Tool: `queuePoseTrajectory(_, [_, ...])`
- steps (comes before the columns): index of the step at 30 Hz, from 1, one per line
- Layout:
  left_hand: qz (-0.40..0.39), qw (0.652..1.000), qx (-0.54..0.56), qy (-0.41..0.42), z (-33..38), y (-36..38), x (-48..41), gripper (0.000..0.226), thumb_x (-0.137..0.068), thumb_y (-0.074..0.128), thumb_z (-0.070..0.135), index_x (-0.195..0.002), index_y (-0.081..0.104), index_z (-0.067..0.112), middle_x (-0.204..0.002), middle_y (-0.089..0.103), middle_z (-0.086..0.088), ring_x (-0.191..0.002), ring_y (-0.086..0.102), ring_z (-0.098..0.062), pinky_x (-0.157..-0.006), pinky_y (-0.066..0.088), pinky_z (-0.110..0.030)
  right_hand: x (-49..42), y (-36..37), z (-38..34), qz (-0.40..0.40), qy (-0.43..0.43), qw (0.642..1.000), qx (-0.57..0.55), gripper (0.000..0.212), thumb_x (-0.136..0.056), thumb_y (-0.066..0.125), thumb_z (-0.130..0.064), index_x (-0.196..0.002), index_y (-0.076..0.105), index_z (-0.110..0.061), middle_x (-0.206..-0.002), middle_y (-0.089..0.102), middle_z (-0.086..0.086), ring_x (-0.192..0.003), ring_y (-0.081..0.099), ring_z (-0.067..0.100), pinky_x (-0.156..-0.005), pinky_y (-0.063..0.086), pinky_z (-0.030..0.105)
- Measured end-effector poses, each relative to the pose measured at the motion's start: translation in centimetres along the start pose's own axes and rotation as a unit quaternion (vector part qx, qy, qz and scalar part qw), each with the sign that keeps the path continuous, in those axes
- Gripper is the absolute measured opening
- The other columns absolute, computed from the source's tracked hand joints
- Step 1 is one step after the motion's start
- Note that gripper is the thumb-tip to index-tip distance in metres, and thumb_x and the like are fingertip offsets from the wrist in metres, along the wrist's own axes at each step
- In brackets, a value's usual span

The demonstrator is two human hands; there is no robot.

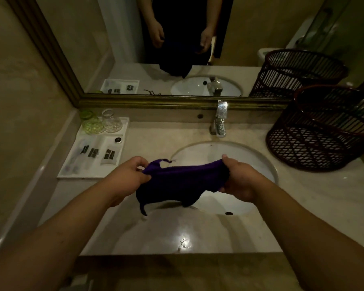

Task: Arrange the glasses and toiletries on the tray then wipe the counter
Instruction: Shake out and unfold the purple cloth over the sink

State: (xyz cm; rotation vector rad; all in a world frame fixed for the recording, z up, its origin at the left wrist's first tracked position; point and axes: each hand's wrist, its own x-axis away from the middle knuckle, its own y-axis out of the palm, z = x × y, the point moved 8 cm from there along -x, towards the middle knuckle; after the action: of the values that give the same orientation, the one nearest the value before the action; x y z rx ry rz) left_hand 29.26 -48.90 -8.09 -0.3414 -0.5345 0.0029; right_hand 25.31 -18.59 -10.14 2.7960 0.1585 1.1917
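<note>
Both hands up over the sink (261, 156), holding a purple cloth (181, 181) stretched btwn them, above the counter (156, 135), not touching it. Left hand (128, 175): fingers curled closed, pinching the cloth's left edge, thumb on top. Right hand (237, 179): fingers closed around the cloth's right end, bunched in the grip. Cloth sags in the middle, two corners hang down toward the near basin rim, one loose corner sticks up by the left thumb.

Tray (72, 173): white, rectangular, on the counter at far left against the side wall. At its back end, a green glass (90, 122) and a clear glass (111, 121), side by side, touching or nearly, both look upside down but can't tell for sure. In front of them 3 clear toiletry packets w/ dark labels (97, 153) lying flat in a row, plus a small dark round cap (118, 140) near the tray's right edge. Contents of packets too blurred to ID.

Chrome faucet (220, 120) at back centre of the sink. Dark woven basket (322, 131) on the counter at right, well apart from the tray. Mirror (156, 49) behind shows the same layout + the person's hands w/ cloth. Bright light reflection on the near counter edge
</note>
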Motion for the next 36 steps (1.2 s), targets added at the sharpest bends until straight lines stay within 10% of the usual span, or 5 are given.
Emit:
queuePoseTrajectory(5, [0.033,0.999,-0.007,0.002,0.4,0.4,-0.2,0.005,-0.097,0.062,0.012,-0.095,0.057,0.012,-0.096,0.07,-0.02,-0.079,0.067,-0.031,-0.068,0.055,-0.042,1.2,0.5,-1.6,-0.11,0.0,0.992,0.061,0.054,-0.086,0.068,0.005,-0.137,0.055,-0.007,-0.128,0.067,0.02,-0.108,0.071,0.032,-0.082,0.058,0.041])
queuePoseTrajectory(13, [0.026,0.965,0.259,-0.023,1.5,1.2,-0.3,0.022,-0.102,0.056,0.011,-0.121,0.055,0.021,-0.107,0.073,-0.013,-0.082,0.075,-0.025,-0.062,0.059,-0.038,1.5,-0.5,0.3,-0.058,-0.002,0.994,-0.096,0.091,-0.09,0.068,0.003,-0.159,0.017,-0.025,-0.12,0.068,0.019,-0.104,0.071,0.036,-0.091,0.057,0.056])
queuePoseTrajectory(20, [0.01,0.945,0.327,-0.019,0.7,-0.1,-1.1,0.045,-0.091,0.06,-0.007,-0.125,0.055,0.021,-0.114,0.07,-0.017,-0.094,0.074,-0.028,-0.063,0.059,-0.032,1.0,-0.5,2.1,-0.027,-0.012,0.998,-0.056,0.064,-0.096,0.052,0.011,-0.148,0.045,-0.027,-0.132,0.058,0.015,-0.105,0.07,0.031,-0.081,0.062,0.042])
queuePoseTrajectory(27, [0.039,0.997,-0.007,0.073,1.6,-1.5,-1.3,0.04,-0.087,0.066,-0.007,-0.109,0.067,0.026,-0.096,0.074,-0.003,-0.085,0.073,-0.02,-0.071,0.058,-0.032,2.0,-4.5,-4.4,0.125,-0.181,0.934,0.28,0.031,-0.099,0.059,-0.008,-0.116,0.065,-0.033,-0.115,0.068,0.002,-0.092,0.071,0.015,-0.063,0.062,0.027])
queuePoseTrajectory(36, [0.02,0.886,-0.391,0.247,7.4,2.7,-1.8,0.022,-0.091,0.067,0.023,-0.106,0.074,0.038,-0.095,0.067,0.016,-0.081,0.059,-0.001,-0.069,0.045,-0.022,7.2,-7.8,-8.6,0.263,-0.276,0.767,0.516,0.007,-0.097,0.065,-0.033,-0.103,0.069,-0.032,-0.082,0.066,-0.012,-0.073,0.062,0.005,-0.064,0.054,0.031])
